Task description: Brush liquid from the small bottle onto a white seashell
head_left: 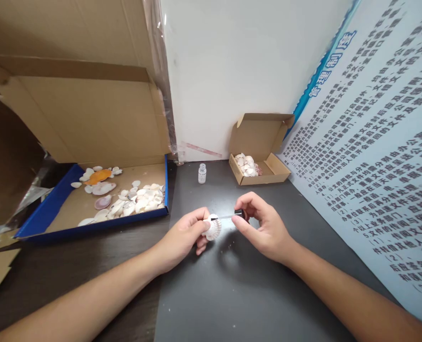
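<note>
Step in hand: prob. brushing sth onto a white, ribbed, fan-shaped shell. L hand pinches it b/w thumb & fingers, up off the dark-grey smooth mat, approx. mid-desk. R hand grips a black round cap w/ thin clear stem; its dark tip is at the shell's upper edge nr L thumb, contact hard to tell. Next move prob. calls for a steady shell & light wrist turn, tip kept off fingers.

Edges: small clear labelled bottle stands uncapped beyond the hands, tippable if R reaches carelessly. Blue-walled cardboard box bounds L side; small brown cardboard box sits far R; pale-blue printed board slants alongside R arm. Most room: mat on near side, bar a few specks.
</note>
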### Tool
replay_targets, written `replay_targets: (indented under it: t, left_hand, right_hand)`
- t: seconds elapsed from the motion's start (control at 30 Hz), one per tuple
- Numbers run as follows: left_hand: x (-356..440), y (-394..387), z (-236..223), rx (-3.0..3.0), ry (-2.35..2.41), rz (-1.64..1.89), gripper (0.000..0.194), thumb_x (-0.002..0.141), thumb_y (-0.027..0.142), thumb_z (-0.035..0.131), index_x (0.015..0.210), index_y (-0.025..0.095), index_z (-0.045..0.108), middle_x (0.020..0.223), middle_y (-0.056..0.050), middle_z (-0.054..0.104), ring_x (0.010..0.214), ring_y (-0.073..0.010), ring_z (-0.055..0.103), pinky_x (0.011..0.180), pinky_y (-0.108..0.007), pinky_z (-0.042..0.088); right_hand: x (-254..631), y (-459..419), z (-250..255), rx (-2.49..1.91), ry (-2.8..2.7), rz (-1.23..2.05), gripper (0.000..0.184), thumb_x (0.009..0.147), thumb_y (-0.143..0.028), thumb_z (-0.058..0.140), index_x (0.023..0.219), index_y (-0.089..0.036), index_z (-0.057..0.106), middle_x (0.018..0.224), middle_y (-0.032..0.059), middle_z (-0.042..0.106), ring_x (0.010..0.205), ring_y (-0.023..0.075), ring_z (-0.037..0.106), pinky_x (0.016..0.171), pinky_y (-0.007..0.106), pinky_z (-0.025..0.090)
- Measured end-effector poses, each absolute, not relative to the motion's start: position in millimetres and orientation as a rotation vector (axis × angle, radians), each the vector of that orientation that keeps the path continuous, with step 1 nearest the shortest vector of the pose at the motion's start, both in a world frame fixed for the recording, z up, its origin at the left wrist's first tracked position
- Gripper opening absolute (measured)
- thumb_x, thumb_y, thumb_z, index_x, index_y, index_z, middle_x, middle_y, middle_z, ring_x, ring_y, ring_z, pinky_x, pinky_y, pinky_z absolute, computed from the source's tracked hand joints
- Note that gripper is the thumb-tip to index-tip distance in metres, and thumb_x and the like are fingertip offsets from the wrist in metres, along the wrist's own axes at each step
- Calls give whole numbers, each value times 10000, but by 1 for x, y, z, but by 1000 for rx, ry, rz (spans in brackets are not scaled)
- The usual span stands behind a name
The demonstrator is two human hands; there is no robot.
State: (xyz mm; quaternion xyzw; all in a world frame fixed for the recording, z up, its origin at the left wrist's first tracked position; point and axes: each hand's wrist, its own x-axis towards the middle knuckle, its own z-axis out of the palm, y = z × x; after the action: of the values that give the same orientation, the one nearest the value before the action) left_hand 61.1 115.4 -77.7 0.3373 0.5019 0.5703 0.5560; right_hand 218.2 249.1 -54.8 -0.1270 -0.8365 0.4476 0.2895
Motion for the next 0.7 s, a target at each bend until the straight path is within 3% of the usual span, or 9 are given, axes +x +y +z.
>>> replay_targets:
  t: [0.27, 0.7]
  left_hand:
    - [63, 117, -76, 854, 1212, 1330, 320, 864, 463, 584, 764, 186, 459, 502, 93, 351, 450, -59, 303, 437, -179, 323]
    - [62, 117, -77, 846, 1216, 1328, 277, 887, 430, 552, 800, 197, 432, 489, 101, 368, 443, -60, 294, 449, -181, 318]
  right_hand:
    - [217, 248, -52, -342, -2176, 1130, 100, 865, -223, 576, 918, -227, 491, 704, -37, 476, 580, 111, 452, 544, 243, 413]
    - [219, 248, -51, -410, -2225, 1081, 142, 848, -222, 613, 892, -227, 478, 689, -47, 443, 563, 106, 435, 534, 249, 398]
